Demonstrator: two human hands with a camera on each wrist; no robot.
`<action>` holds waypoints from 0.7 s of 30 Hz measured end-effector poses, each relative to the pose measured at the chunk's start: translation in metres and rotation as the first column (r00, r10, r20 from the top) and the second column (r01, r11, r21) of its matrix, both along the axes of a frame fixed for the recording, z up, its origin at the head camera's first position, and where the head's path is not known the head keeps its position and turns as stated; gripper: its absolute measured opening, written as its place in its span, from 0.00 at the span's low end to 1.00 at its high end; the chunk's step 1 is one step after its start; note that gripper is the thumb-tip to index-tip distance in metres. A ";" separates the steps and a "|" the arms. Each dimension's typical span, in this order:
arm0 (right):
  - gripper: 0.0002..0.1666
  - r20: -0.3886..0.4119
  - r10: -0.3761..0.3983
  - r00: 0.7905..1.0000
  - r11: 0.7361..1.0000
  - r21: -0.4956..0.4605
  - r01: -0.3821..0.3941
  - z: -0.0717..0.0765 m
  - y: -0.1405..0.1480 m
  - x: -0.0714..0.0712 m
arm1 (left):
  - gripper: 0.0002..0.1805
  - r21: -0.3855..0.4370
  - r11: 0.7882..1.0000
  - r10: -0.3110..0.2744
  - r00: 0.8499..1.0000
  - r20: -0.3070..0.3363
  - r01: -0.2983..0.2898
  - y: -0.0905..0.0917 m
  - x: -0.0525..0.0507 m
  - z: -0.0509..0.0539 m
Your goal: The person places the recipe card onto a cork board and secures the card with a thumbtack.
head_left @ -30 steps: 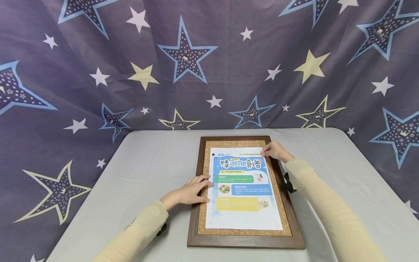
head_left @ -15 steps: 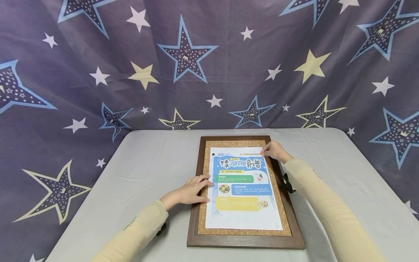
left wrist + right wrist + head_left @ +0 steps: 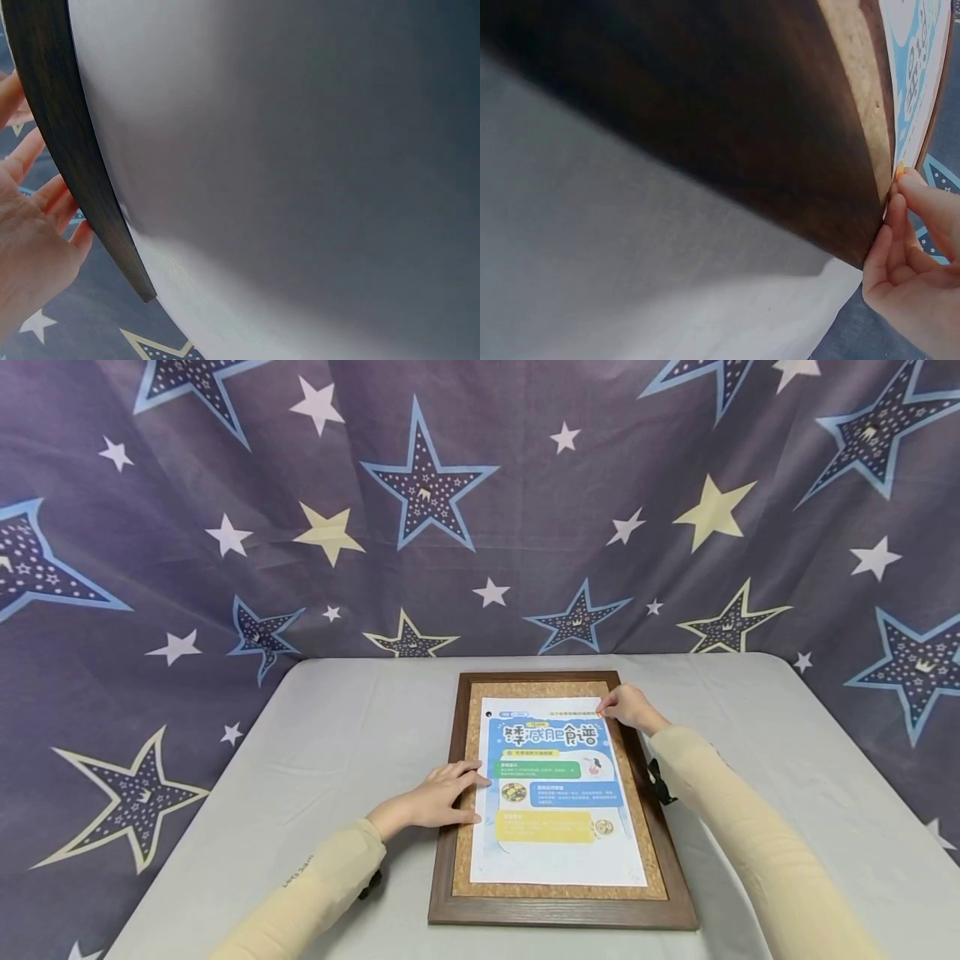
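A printed sheet point(image 3: 558, 864) lies on a cork board point(image 3: 463, 860) with a dark wooden frame point(image 3: 562, 912). My left hand point(image 3: 433, 797) rests across the frame's left side, its spread fingertips on the sheet's left edge; the left wrist view has this hand point(image 3: 34, 247) beside the frame point(image 3: 67, 127). At the sheet's upper right corner my right hand point(image 3: 632, 706) pinches a small orange pin, clearer in the right wrist view as an orange pin point(image 3: 900, 171) between thumb and finger of the hand point(image 3: 919, 262). A black pin point(image 3: 489, 714) sits at the upper left corner.
The board lies on a table with a light grey cloth point(image 3: 360, 718). Behind and beside the table hangs a dark curtain point(image 3: 450, 577) with stars. Black straps point(image 3: 660, 781) show at both wrists.
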State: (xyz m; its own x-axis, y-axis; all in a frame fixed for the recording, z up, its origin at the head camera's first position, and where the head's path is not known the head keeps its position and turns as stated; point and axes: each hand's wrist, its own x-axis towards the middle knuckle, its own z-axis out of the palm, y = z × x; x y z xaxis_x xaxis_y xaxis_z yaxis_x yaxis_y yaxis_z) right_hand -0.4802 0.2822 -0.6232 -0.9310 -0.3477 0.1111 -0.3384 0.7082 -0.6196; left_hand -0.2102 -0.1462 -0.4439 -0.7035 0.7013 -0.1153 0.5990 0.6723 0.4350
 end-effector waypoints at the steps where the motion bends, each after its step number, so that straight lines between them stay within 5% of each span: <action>1: 0.04 -0.009 0.014 1.000 1.000 -0.016 -0.014 0.014 -0.005 0.012 | 0.27 0.000 1.000 0.000 1.000 0.000 0.000 0.000 0.000 0.000; 5: 0.06 -0.027 0.018 0.999 0.999 -0.051 -0.019 0.055 -0.020 0.048 | 0.27 0.002 1.000 0.000 1.000 0.004 0.000 0.000 0.001 0.002; 7: 0.06 -0.054 0.019 0.998 0.997 -0.070 -0.023 0.065 -0.023 0.058 | 0.27 0.002 1.000 -0.001 1.000 0.006 0.001 0.000 0.001 0.002; 11: 0.05 0.036 -0.002 0.999 0.999 -0.051 0.004 0.086 -0.030 0.075 | 0.27 -0.006 1.000 0.001 1.000 0.006 -0.001 0.001 0.002 0.002; 14: 0.07 0.004 0.064 0.998 0.989 -0.136 -0.063 0.086 -0.025 0.077 | 0.28 -0.012 1.000 0.001 1.000 0.000 -0.001 0.000 0.001 0.001; 16: 0.08 -0.002 0.083 0.997 0.985 -0.152 -0.082 0.101 -0.029 0.088 | 0.28 -0.010 1.000 0.001 1.000 -0.002 -0.001 0.000 0.001 0.001; 18: 0.08 -0.013 0.088 0.996 0.981 -0.170 -0.089 0.121 -0.036 0.106 | 0.28 -0.011 1.000 0.001 1.000 -0.002 -0.001 0.000 0.001 0.001; 21: 0.09 0.062 0.006 0.998 0.996 -0.090 -0.001 0.169 -0.056 0.145 | 0.28 -0.006 1.000 0.002 1.000 0.001 -0.002 0.000 0.000 0.001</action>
State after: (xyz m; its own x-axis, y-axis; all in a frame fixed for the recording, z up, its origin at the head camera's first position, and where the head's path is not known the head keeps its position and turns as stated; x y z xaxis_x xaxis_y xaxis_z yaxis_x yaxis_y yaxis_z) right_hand -0.3354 0.2263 -0.4541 -0.9358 -0.3423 0.0840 -0.2998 0.6476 -0.7005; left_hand -0.2099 -0.1460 -0.4429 -0.7046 0.6993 -0.1201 0.5975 0.6761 0.4312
